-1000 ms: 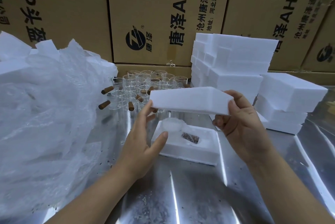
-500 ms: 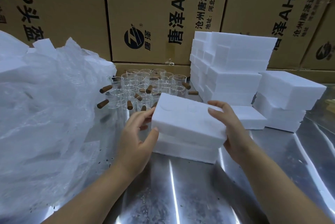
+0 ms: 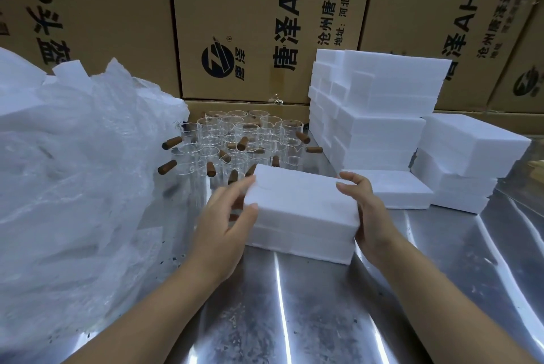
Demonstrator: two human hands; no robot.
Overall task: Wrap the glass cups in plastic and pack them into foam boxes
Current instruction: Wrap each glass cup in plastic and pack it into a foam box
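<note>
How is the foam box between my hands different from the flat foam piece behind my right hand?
The closed foam box is thicker, with a lid seam; the flat foam piece looks like one thin slab. The left hand and right hand hold the closed foam box at its ends; the flat foam piece lies in front of the foam stack. Both are white, rectangular foam.

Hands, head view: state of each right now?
Left hand: grips the left end of the closed foam box, slightly blurred.
Right hand: grips the box's right end, fingers curled over its top edge.
</note>
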